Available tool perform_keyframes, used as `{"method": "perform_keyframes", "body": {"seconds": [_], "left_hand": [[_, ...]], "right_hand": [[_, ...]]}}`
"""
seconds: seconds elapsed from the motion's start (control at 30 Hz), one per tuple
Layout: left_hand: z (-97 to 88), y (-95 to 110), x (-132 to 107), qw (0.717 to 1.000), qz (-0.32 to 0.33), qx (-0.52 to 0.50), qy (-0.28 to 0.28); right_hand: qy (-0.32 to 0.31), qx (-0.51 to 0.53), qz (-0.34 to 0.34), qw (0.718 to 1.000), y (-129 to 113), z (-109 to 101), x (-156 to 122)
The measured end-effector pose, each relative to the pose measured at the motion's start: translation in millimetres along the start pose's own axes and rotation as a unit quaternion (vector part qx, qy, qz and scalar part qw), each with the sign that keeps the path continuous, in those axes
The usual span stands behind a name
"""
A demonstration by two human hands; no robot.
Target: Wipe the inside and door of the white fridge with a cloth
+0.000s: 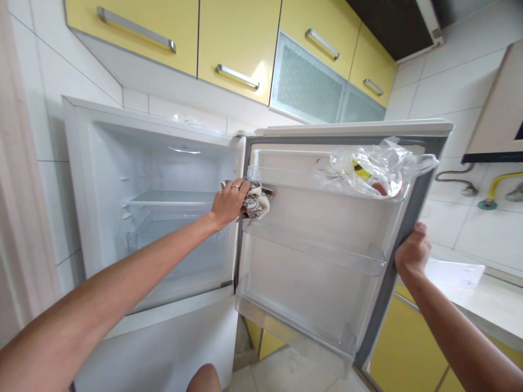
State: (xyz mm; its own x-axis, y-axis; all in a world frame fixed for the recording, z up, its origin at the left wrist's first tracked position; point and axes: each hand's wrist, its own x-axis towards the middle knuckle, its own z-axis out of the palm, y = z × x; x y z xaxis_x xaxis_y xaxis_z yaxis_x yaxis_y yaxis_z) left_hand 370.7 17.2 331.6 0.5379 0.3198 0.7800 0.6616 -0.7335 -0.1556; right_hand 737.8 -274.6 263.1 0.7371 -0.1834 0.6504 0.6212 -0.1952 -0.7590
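My left hand (231, 202), with a ring on one finger, is closed on a crumpled patterned cloth (256, 202). It holds the cloth against the hinge side of the open refrigerator door (314, 218), just below the top door shelf. My right hand (412, 251) grips the door's outer edge, its fingers partly hidden behind the grey door seal (382, 272). To the left is the refrigerator compartment (171, 163), with a glass shelf (175, 196) and a clear drawer (175, 234) below it.
A clear plastic bag (379, 166) with things inside sits on the top door shelf. Clear door bins (318, 247) cross the door lower down. Yellow cabinets (239, 38) hang overhead. A white counter (490, 296) stands at the right, and a knee (204, 378) shows at the bottom.
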Motion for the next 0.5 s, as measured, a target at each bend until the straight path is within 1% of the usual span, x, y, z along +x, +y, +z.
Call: {"method": "perform_keyframes", "body": {"seconds": [0.1, 0.17, 0.27, 0.37, 0.43, 0.5], "left_hand": [[3.3, 14.4, 2.3, 0.999, -0.030, -0.044, -0.011], [6.4, 29.7, 6.6, 0.994, -0.052, -0.096, -0.026], [13.0, 57.3, 16.5, 0.982, -0.067, -0.172, -0.039], [20.1, 84.9, 29.6, 0.963, -0.099, -0.248, -0.044], [23.2, 100.4, 37.7, 0.946, -0.135, -0.294, -0.036], [24.5, 113.2, 42.9, 0.929, -0.155, -0.335, -0.023]], "right_hand": [[-0.003, -0.007, 0.012, 1.000, -3.5, -1.3, -1.4], [-0.003, -0.011, 0.016, 1.000, -5.8, -2.2, -2.1], [0.000, -0.011, 0.015, 1.000, -7.8, -3.6, -3.0], [0.003, -0.008, 0.011, 1.000, -7.6, -5.0, -4.1], [0.004, -0.005, 0.012, 1.000, -7.1, -5.7, -4.8], [0.004, 0.000, 0.012, 1.000, -7.0, -6.2, -5.3]]}}
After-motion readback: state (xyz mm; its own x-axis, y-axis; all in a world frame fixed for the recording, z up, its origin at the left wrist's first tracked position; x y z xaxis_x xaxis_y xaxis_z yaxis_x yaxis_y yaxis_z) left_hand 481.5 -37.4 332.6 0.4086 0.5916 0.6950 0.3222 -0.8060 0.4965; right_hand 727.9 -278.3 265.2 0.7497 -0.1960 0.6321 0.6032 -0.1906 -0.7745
